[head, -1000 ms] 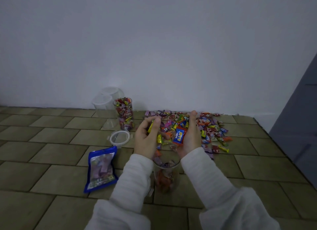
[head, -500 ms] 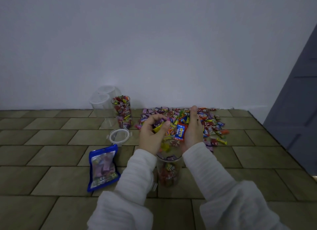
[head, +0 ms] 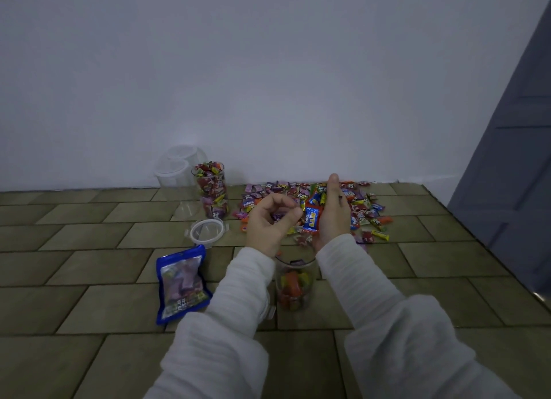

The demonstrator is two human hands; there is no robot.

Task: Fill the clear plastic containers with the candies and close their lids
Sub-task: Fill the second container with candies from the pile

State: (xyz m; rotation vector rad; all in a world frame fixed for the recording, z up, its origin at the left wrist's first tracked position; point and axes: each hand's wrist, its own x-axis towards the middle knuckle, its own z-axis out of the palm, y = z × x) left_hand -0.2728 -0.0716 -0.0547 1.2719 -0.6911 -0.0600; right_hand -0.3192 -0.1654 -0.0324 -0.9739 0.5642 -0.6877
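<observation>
A clear plastic container (head: 295,285), partly filled with candies, stands on the tiled floor between my forearms. Both hands hover above its mouth. My left hand (head: 269,224) has its fingers curled round a few small candies. My right hand (head: 332,214) is held edge-on with straight fingers and cradles several candies, a blue wrapped candy (head: 311,219) among them. A few candies are falling between the hands toward the container. A pile of loose wrapped candies (head: 366,211) lies by the wall behind my hands.
A full, lidless container (head: 210,189) stands at the back left beside two closed empty containers (head: 176,172). A loose lid (head: 207,231) lies on the floor, with a blue candy bag (head: 182,282) nearer me. A grey door (head: 515,148) is on the right.
Both hands have risen a little above the container and candies have dropped from them into it. The left fingers have curled in more. The camera has tilted slightly.
</observation>
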